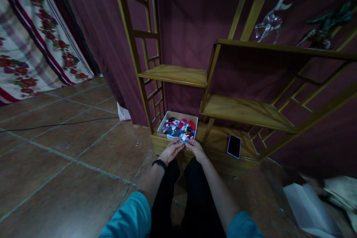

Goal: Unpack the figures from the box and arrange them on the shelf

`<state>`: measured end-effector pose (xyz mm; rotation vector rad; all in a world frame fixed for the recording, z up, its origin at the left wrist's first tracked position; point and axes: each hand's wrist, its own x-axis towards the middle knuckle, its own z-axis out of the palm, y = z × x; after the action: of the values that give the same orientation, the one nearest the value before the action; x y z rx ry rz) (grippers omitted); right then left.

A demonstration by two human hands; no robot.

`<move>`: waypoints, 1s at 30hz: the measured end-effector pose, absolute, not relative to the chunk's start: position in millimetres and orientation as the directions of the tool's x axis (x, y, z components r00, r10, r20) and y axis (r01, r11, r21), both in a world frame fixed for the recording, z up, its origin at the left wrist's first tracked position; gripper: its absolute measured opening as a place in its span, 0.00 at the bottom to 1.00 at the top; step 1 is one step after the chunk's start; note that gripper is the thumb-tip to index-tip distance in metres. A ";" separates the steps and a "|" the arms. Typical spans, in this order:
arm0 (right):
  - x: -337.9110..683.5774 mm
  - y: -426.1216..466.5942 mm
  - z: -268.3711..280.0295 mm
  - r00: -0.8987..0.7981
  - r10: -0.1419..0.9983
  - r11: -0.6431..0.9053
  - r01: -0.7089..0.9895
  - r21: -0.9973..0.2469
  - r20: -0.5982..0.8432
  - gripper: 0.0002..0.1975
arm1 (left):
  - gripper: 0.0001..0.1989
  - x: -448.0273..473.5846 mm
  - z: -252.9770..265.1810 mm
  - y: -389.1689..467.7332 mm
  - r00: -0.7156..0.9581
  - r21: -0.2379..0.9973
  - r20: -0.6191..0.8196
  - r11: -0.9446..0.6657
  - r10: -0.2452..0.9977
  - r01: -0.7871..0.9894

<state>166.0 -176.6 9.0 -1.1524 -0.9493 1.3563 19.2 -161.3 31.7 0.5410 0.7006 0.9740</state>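
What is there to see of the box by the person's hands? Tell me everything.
The box is shallow, open-topped and roughly rectangular, with pale walls that look like cardboard. It sits flat on the bottom shelf, at the left end, holding a jumble of small pieces in red, blue, purple, black and white. The left hand and right hand are at its near edge; whether they touch it I cannot tell.

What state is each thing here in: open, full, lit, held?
Box: open-topped, filled with small figures
Blue-and-white figure: held
Left hand: holding that figure
Right hand: holding it too
Phone: lying flat, screen dark
Clear animal ornament: standing
Black cable: stretched out
Floral cloth: hanging
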 end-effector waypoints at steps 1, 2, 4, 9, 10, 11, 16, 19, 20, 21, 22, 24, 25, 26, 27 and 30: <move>166.0 -176.5 9.0 0.039 0.991 -0.116 -0.221 -0.968 -0.127 0.18 | 0.16 19.5 31.9 -161.4 0.377 0.693 -0.288 0.464 0.880 -0.553; 165.9 -176.5 9.1 0.042 0.991 -0.117 -0.220 -0.968 -0.130 0.18 | 0.16 19.7 32.2 -161.3 0.376 0.692 -0.289 0.464 0.880 -0.553; 165.9 -176.6 9.3 0.048 0.990 -0.122 -0.221 -0.968 -0.136 0.18 | 0.15 20.0 33.1 -161.3 0.377 0.691 -0.294 0.468 0.878 -0.551; 166.5 -177.0 9.2 0.053 0.990 -0.115 -0.233 -0.965 -0.131 0.19 | 0.14 20.8 35.3 -161.8 0.383 0.689 -0.305 0.480 0.872 -0.543; 166.7 -177.1 9.2 0.052 0.990 -0.114 -0.238 -0.965 -0.129 0.19 | 0.14 21.0 35.4 -161.8 0.385 0.689 -0.305 0.481 0.871 -0.542; 166.9 -177.2 9.2 0.050 0.991 -0.112 -0.242 -0.964 -0.128 0.19 | 0.14 21.3 35.4 -161.8 0.386 0.690 -0.306 0.482 0.870 -0.540; 167.3 -179.4 11.0 0.062 0.991 -0.104 -0.232 -0.967 -0.121 0.20 | 0.10 23.1 33.1 -159.7 0.383 0.677 -0.328 0.498 0.863 -0.542; 167.5 -182.7 13.2 0.063 0.991 -0.102 -0.220 -0.970 -0.119 0.21 | 0.07 24.4 31.2 -158.7 0.390 0.662 -0.339 0.511 0.856 -0.547; 167.5 -184.0 13.9 0.060 0.992 -0.099 -0.215 -0.972 -0.114 0.21 | 0.06 24.8 30.8 -158.8 0.391 0.659 -0.333 0.508 0.858 -0.554; 167.6 -185.3 14.4 0.057 0.993 -0.092 -0.208 -0.974 -0.106 0.20 | 0.07 25.1 30.9 -159.2 0.393 0.658 -0.325 0.504 0.860 -0.559; 167.6 -186.6 14.9 0.055 0.994 -0.086 -0.198 -0.976 -0.099 0.20 | 0.07 25.5 31.3 -159.9 0.394 0.658 -0.318 0.500 0.862 -0.563; 167.1 -188.9 15.3 0.058 0.994 -0.080 -0.173 -0.982 -0.091 0.19 | 0.07 26.0 33.3 -161.7 0.389 0.658 -0.316 0.495 0.865 -0.568; 166.5 -190.0 15.3 0.061 0.994 -0.080 -0.162 -0.984 -0.091 0.19 | 0.06 26.2 34.9 -162.8 0.382 0.657 -0.321 0.494 0.867 -0.570; 165.8 -190.9 15.3 0.064 0.994 -0.079 -0.153 -0.985 -0.089 0.18 | 0.05 26.3 36.7 -163.7 0.373 0.656 -0.327 0.493 0.868 -0.572; 164.8 -191.9 15.3 0.063 0.994 -0.078 -0.145 -0.986 -0.088 0.18 | 0.04 26.4 38.7 -164.6 0.365 0.655 -0.332 0.491 0.870 -0.574; 160.9 -196.0 15.7 0.040 0.996 -0.080 -0.115 -0.990 -0.085 0.17 | 0.03 25.8 44.6 -166.1 0.348 0.656 -0.339 0.485 0.874 -0.578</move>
<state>160.9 -196.0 15.7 -1.2049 -1.0527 1.2877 25.8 -166.1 44.6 0.4677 0.7319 0.9867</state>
